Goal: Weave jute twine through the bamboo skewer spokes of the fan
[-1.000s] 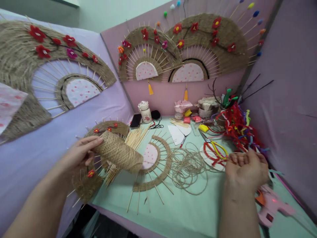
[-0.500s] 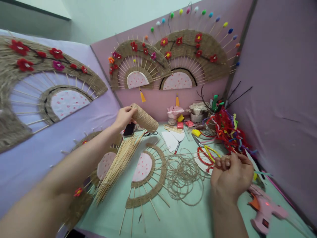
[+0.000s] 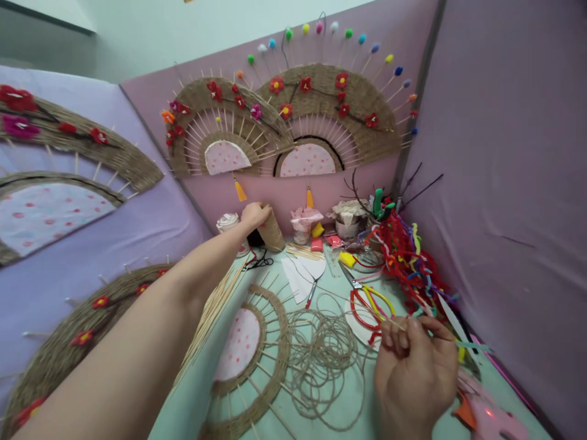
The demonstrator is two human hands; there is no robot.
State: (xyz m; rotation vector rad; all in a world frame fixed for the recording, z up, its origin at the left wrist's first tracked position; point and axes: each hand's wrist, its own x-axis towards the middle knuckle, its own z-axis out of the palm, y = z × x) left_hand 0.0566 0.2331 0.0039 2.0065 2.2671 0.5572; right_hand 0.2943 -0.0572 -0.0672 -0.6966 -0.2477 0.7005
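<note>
At the back of the table, my left hand (image 3: 255,215) grips the top of an upright spool of twine (image 3: 272,233). My right hand (image 3: 415,360), at the lower right, is closed on a strand of twine that runs back to the left. Between the hands, loose twine (image 3: 328,348) lies in a tangled heap. Left of the heap is a small half-round woven fan (image 3: 279,324) with a pink dotted centre (image 3: 243,342). My left forearm passes over a bundle of thin sticks (image 3: 215,305). Red and yellow scissors (image 3: 367,293) lie beyond my right hand.
A pink glue gun (image 3: 490,409) with a red light lies at the lower right. Colourful pipe cleaners (image 3: 403,256) are piled at the back right. Cups, a paintbrush (image 3: 312,292) and white paper stand or lie at the back. Larger fans (image 3: 321,91) hang on the walls.
My left hand has moved the spool back and set it from tilted in the air to upright at the table's back. My right hand still holds the strand. The view has shifted right.
</note>
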